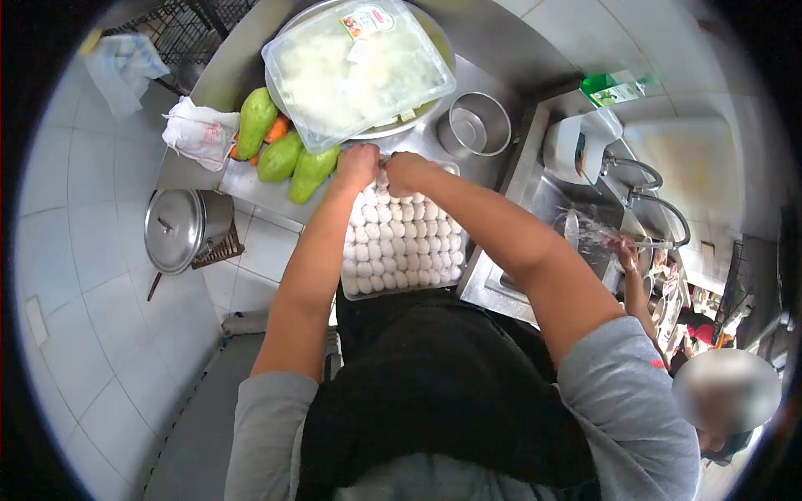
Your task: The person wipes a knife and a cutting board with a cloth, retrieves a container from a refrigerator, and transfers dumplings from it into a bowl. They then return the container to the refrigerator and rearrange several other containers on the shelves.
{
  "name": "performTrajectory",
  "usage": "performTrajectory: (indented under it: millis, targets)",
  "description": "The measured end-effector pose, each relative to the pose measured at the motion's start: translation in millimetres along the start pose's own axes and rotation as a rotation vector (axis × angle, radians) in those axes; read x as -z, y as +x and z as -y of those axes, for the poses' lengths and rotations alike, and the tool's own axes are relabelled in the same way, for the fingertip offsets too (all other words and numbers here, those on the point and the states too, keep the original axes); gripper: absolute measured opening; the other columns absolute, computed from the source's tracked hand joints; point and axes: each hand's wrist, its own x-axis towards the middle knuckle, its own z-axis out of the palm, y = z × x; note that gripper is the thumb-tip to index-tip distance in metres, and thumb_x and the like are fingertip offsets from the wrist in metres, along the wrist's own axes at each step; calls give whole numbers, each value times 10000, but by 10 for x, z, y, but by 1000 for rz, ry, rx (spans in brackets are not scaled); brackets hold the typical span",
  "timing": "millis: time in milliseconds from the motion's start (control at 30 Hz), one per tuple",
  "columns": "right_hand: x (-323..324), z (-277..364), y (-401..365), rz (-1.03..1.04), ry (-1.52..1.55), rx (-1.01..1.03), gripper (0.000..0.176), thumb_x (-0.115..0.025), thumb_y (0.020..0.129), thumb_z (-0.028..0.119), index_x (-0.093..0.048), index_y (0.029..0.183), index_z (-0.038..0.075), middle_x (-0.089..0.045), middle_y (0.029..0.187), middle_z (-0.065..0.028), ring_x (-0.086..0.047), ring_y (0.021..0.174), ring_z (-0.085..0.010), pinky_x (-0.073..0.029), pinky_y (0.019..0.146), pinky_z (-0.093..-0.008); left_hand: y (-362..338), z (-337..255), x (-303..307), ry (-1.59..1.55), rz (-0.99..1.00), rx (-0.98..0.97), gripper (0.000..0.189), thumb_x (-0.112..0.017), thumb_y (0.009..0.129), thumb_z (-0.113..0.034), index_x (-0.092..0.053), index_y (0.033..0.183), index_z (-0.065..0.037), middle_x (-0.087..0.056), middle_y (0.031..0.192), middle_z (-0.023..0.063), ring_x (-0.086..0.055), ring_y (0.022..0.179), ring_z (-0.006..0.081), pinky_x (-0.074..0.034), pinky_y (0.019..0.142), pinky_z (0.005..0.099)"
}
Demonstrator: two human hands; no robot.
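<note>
A shallow tray in front of me is filled with tight rows of small white rounded pieces, which look like dough balls. My left hand is closed near the tray's far left corner. Close beside it, my right hand is closed over the far rows. Between the fingers I cannot make out what is held. Just beyond my hands lies a clear plastic container with pale contents, resting on a large bowl. Green, elongated papaya-like produce is left of my left hand.
A round metal pot stands right of the bowl. Further right are a sink with running water and another person's hand. A lidded pot and a white cloth bag are at left.
</note>
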Motion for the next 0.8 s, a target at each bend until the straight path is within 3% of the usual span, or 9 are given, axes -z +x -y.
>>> performTrajectory:
  millis: [67, 267, 300, 433, 533, 633, 700, 767, 800]
  targets:
    - [-189, -122, 167, -77, 82, 42, 577, -578, 738, 163, -576, 1302, 38, -681, 1123, -214, -666, 1050, -334, -540, 905, -395, 5, 12, -29, -9, 14, 9, 161, -636, 857, -213, -725, 839, -81, -709, 866, 194, -690, 849, 377, -537, 784, 496]
    - [-367, -321, 260, -290, 219, 182, 510, -571, 722, 253, -657, 1175, 33, -697, 1092, -189, -663, 1035, -343, -535, 902, -408, 93, 60, -72, -53, 77, 13, 245, -558, 919, -248, -718, 850, -75, -703, 888, 201, -676, 848, 393, -533, 758, 520]
    - [-368, -321, 264, -309, 209, 191, 563, -605, 730, 336, -657, 1197, 25, -702, 1063, -192, -660, 1034, -333, -533, 907, -400, 110, 66, -53, -68, 83, 32, 240, -561, 915, -248, -714, 845, -77, -703, 897, 202, -674, 861, 394, -531, 769, 521]
    - [-334, -218, 312, -225, 170, 85, 672, -660, 696, 432, -639, 1248, 49, -705, 1040, -190, -663, 1022, -319, -534, 910, -393, 108, -18, 32, -40, 121, 100, 231, -554, 904, -241, -699, 820, -82, -698, 935, 212, -664, 909, 402, -511, 823, 530]
    - [-362, -224, 359, -327, 154, 35, 757, -696, 659, 531, -634, 1260, 75, -701, 1071, -195, -659, 1046, -304, -536, 907, -391, 135, 4, 30, -35, 135, 73, 238, -562, 898, -260, -702, 826, -83, -699, 933, 210, -666, 905, 403, -514, 821, 527]
    - [-211, -229, 334, -195, 173, 44, 830, -761, 615, 542, -612, 1295, 91, -669, 1181, -203, -640, 1094, -295, -520, 932, -396, 217, 54, 80, -26, 135, 44, 240, -589, 888, -266, -717, 849, -67, -705, 926, 209, -675, 878, 399, -529, 810, 505]
    - [-87, -247, 51, 10, 412, 101, 914, -811, 603, 520, -561, 1347, 52, -586, 1333, -210, -575, 1191, -353, -473, 1008, -391, 170, 90, 14, 3, 148, 33, 244, -616, 883, -274, -730, 874, -58, -710, 920, 208, -687, 849, 388, -542, 798, 488]
    - [3, -289, -95, -18, 392, 161, 933, -833, 592, 498, -548, 1357, 46, -585, 1333, -212, -584, 1178, -349, -474, 1004, -389, 268, 216, 14, -36, 200, -148, 308, -686, 841, -332, -736, 885, -31, -708, 910, 212, -683, 867, 385, -536, 814, 479]
    - [12, -312, -142, -30, 395, 225, 953, -855, 581, 476, -535, 1366, 40, -585, 1332, -214, -594, 1165, -345, -476, 1000, -387, 241, 176, 113, -28, 194, -151, 308, -686, 841, -332, -736, 885, -31, -708, 910, 212, -683, 867, 385, -536, 814, 479]
